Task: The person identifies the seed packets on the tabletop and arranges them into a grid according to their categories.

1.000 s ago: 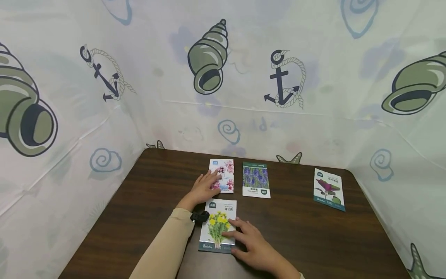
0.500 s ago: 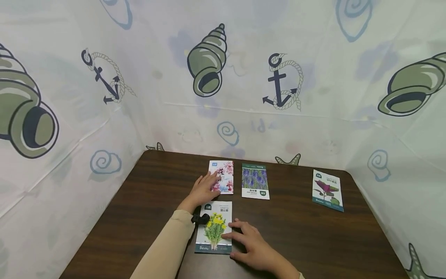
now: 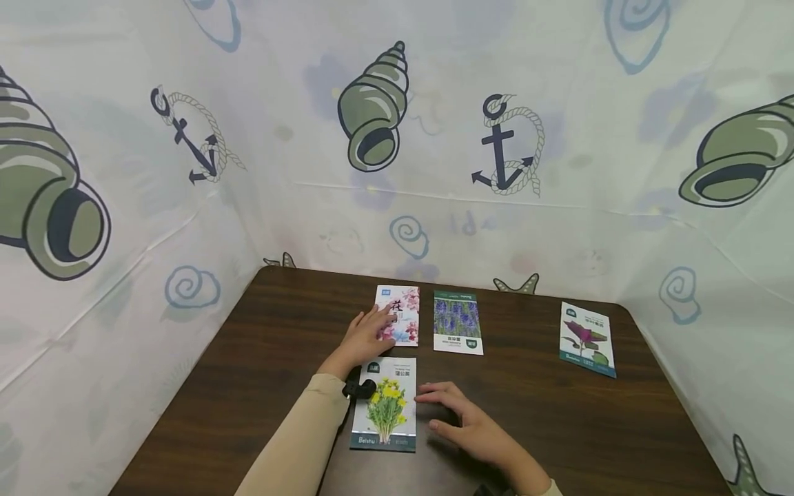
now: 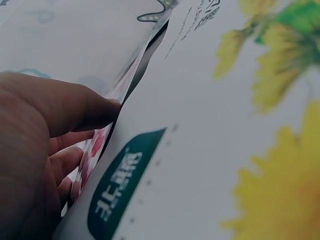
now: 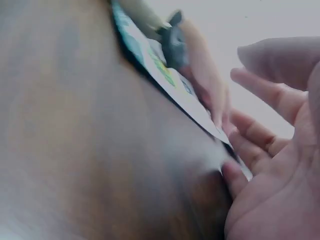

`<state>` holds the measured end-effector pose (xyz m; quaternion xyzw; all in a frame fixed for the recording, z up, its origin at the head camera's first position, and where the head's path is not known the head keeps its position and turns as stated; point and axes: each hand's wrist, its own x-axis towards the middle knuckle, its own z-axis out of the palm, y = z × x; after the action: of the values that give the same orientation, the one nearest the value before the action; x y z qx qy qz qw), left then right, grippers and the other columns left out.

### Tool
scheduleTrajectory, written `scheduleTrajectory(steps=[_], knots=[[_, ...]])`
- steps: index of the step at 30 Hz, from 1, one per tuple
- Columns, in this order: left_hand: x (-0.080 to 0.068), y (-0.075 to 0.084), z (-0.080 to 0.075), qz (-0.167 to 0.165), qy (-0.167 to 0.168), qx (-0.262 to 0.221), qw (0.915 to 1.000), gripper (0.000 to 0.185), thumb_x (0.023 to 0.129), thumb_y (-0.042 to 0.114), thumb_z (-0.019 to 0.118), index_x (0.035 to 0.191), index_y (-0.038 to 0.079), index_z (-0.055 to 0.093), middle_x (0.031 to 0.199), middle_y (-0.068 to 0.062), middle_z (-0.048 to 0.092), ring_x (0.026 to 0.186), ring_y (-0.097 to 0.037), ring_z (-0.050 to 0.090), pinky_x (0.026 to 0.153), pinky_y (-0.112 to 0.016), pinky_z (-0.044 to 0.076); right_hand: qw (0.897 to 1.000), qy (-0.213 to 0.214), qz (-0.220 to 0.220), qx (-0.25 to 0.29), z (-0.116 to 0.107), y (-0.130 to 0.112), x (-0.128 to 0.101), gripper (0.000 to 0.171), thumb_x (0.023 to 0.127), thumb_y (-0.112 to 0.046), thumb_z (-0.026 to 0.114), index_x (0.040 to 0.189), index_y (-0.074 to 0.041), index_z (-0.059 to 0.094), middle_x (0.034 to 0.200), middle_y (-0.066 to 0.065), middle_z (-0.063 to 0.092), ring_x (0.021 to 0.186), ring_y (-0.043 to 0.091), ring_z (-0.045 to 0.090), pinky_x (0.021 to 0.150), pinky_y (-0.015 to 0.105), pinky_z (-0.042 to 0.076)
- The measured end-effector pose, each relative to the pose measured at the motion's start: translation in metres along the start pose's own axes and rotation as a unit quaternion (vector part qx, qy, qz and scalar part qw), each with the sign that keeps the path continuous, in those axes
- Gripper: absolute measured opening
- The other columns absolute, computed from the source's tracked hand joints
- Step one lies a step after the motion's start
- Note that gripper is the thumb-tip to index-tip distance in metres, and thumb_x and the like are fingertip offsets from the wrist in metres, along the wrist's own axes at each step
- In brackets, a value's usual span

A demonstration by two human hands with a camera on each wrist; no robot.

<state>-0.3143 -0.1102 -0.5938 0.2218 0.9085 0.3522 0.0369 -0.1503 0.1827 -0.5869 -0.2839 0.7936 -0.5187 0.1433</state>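
My left hand [image 3: 361,339] rests with spread fingers on the pink-flower seed packet [image 3: 404,313], covering part of its left side. Below that wrist lies the yellow-flower seed packet [image 3: 386,406], flat on the table; the black strap device on the wrist overlaps its upper left corner. In the left wrist view this packet [image 4: 190,150] looms large beside the thumb. Just right of it my right hand [image 3: 468,424] hovers or rests with loosely extended fingers and nothing in them. The right wrist view shows those fingers [image 5: 255,135] near the packet's edge, blurred.
A purple-flower seed packet [image 3: 457,322] lies right of the pink one. Farther right is a packet with a dark magenta flower [image 3: 586,339], slightly turned. The dark wooden table [image 3: 521,386] meets a patterned curtain [image 3: 434,138] at the back and sides.
The yellow-flower packet shifted slightly left, then my right hand drew back right, off the packet. My left hand stays on the pink-flower packet.
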Motion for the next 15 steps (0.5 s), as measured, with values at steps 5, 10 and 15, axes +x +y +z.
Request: scheduleTrajectory(steps=[5, 10, 15], knots=[[-0.005, 0.004, -0.002, 0.004, -0.001, 0.001, 1.0, 0.061, 0.105, 0.026, 0.071, 0.162, 0.011, 0.053, 0.18, -0.012, 0.031, 0.171, -0.038, 0.016, 0.136, -0.067, 0.003, 0.985, 0.049, -0.007, 0.165, -0.013, 0.011, 0.0, 0.042, 0.112, -0.004, 0.054, 0.154, -0.002, 0.056, 0.17, 0.025, 0.04, 0.156, 0.01, 0.045, 0.123, 0.019, 0.04], [-0.005, 0.005, -0.002, 0.007, 0.002, 0.003, 1.0, 0.061, 0.104, 0.025, 0.072, 0.161, 0.01, 0.054, 0.18, -0.012, 0.032, 0.171, -0.038, 0.017, 0.136, -0.068, 0.003, 0.964, 0.095, -0.061, 0.24, -0.025, 0.023, 0.0, 0.041, 0.112, 0.005, 0.046, 0.152, 0.006, 0.054, 0.168, 0.029, 0.043, 0.159, 0.016, 0.044, 0.125, 0.017, 0.038], [-0.004, 0.005, -0.002, 0.007, 0.004, 0.001, 1.0, 0.06, 0.104, 0.023, 0.072, 0.16, 0.009, 0.055, 0.179, -0.013, 0.033, 0.171, -0.039, 0.018, 0.135, -0.069, 0.005, 0.959, 0.126, -0.062, 0.245, -0.04, 0.029, -0.002, 0.042, 0.111, 0.005, 0.045, 0.153, 0.007, 0.052, 0.168, 0.033, 0.038, 0.158, 0.013, 0.045, 0.126, 0.02, 0.038]])
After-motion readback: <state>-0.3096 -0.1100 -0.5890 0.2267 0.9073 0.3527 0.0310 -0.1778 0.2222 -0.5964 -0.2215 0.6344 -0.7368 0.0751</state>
